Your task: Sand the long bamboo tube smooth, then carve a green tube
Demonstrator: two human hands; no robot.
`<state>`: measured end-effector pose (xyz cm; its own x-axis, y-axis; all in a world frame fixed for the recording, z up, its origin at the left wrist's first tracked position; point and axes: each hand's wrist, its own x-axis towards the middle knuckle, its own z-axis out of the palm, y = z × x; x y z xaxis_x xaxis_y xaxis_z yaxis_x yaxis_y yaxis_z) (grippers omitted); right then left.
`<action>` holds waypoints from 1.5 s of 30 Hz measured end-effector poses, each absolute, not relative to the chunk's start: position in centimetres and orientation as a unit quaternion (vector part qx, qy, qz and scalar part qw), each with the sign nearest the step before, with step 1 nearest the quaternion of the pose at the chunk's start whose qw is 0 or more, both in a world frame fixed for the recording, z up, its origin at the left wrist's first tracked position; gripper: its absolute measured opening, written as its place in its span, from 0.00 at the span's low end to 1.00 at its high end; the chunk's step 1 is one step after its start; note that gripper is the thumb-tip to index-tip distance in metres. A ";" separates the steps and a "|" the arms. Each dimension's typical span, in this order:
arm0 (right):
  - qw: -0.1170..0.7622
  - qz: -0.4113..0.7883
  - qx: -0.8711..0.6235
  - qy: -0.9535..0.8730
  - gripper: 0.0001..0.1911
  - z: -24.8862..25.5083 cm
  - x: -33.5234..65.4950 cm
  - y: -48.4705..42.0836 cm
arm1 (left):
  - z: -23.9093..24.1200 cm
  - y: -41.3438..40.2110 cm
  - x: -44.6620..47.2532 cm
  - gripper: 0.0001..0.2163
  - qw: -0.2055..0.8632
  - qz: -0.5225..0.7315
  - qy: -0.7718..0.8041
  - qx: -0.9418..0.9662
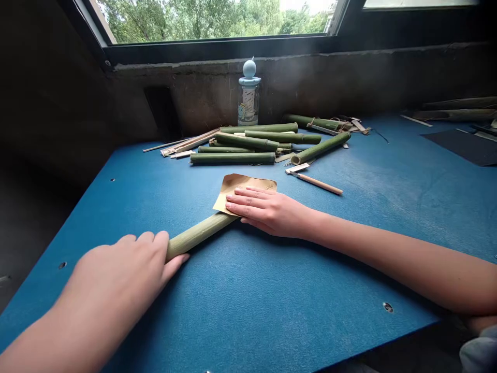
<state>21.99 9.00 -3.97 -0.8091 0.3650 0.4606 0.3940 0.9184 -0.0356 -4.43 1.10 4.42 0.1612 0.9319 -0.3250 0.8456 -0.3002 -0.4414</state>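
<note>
A pale green bamboo stick [200, 233] lies slantwise on the blue table [272, 311]. My left hand [124, 264] is wrapped over its near end, fingers curled round it. My right hand [267, 210] lies on a tan sheet of sandpaper [243, 185] that is folded over the stick's far end, fingers stretched together and pressing the paper down onto the bamboo.
A pile of dark green bamboo sticks [248, 147] and split strips lies at the back of the table. A knife with a wooden handle [316, 182] rests right of the sandpaper. A bottle with a light blue cap [248, 98] stands against the wall. More strips lie far right.
</note>
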 end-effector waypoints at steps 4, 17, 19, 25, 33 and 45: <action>0.250 -0.023 -0.209 -0.945 0.20 -4.1 22.4 9.3 | 4.2 2.2 -4.9 0.20 0.025 0.258 -0.561 -0.786; 0.234 -0.054 -0.178 -0.954 0.20 -4.1 23.8 11.4 | 0.7 3.1 -2.7 0.21 0.101 0.087 -0.516 -0.846; 0.231 -0.039 -0.167 -0.958 0.21 -4.0 23.1 10.6 | 0.5 3.0 -2.7 0.20 0.106 0.083 -0.512 -0.848; 0.223 0.080 -0.145 -0.961 0.21 -3.8 21.1 9.1 | 0.3 3.1 -2.9 0.22 0.125 0.076 -0.507 -0.849; 0.302 0.089 -0.284 -0.906 0.18 -4.8 24.4 13.6 | 1.6 3.4 -3.8 0.24 0.183 0.137 -0.514 -0.827; 0.227 -0.074 -0.474 -0.848 0.18 -3.7 25.7 14.0 | 1.3 3.4 -3.7 0.24 0.179 0.138 -0.489 -0.843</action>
<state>25.73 14.05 -3.69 -0.4486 0.7694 0.4547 0.8366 0.5405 -0.0893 -3.69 3.41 1.28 0.4846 0.8729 -0.0567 0.7743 -0.4582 -0.4365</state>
